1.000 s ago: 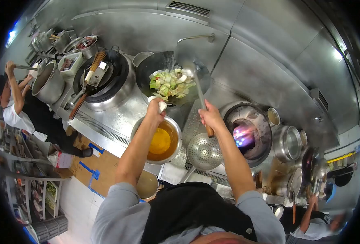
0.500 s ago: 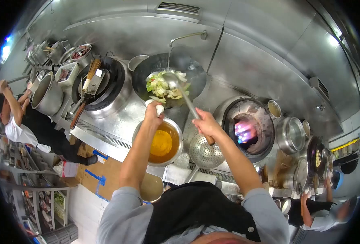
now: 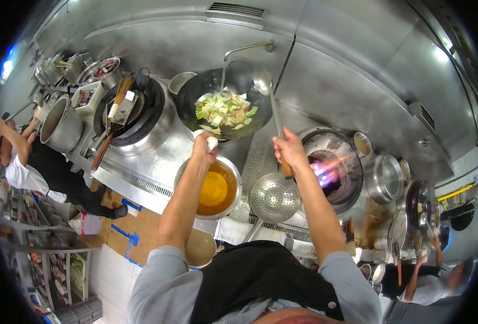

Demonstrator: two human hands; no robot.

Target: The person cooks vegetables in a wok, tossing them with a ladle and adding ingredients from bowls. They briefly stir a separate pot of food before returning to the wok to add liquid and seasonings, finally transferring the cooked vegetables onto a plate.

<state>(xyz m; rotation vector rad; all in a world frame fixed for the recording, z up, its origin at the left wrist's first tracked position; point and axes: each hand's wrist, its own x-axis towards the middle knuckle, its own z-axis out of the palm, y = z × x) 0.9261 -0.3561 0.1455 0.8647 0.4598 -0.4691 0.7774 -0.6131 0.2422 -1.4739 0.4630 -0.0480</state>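
Chopped cabbage [image 3: 225, 112] lies in a dark wok [image 3: 258, 123] below the tap [image 3: 249, 47], whose spout stands over it. At the wok's near rim my left hand [image 3: 201, 148] is closed on a white cloth [image 3: 212, 143]; its grip on the rim is partly hidden. My right hand [image 3: 292, 149] is wrapped round the handle of a ladle [image 3: 277, 112]. The ladle's bowl is raised by the wok's right edge, apart from the cabbage. Below my hands are a metal bowl of yellow oil [image 3: 213, 189] and a perforated skimmer [image 3: 274, 198].
A lit burner [image 3: 330, 173] flames to the right. On the left, a second wok [image 3: 136, 137] holds a bamboo brush [image 3: 121, 97]. Co-workers stand at far left [image 3: 28, 167] and far right [image 3: 433, 281]. Stacked metal pots [image 3: 384, 178] stand beyond the burner.
My right hand has moved right and up, lifting the ladle from the cabbage to the wok's right edge. My left hand stays at the near rim. The cabbage is heaped closer together.
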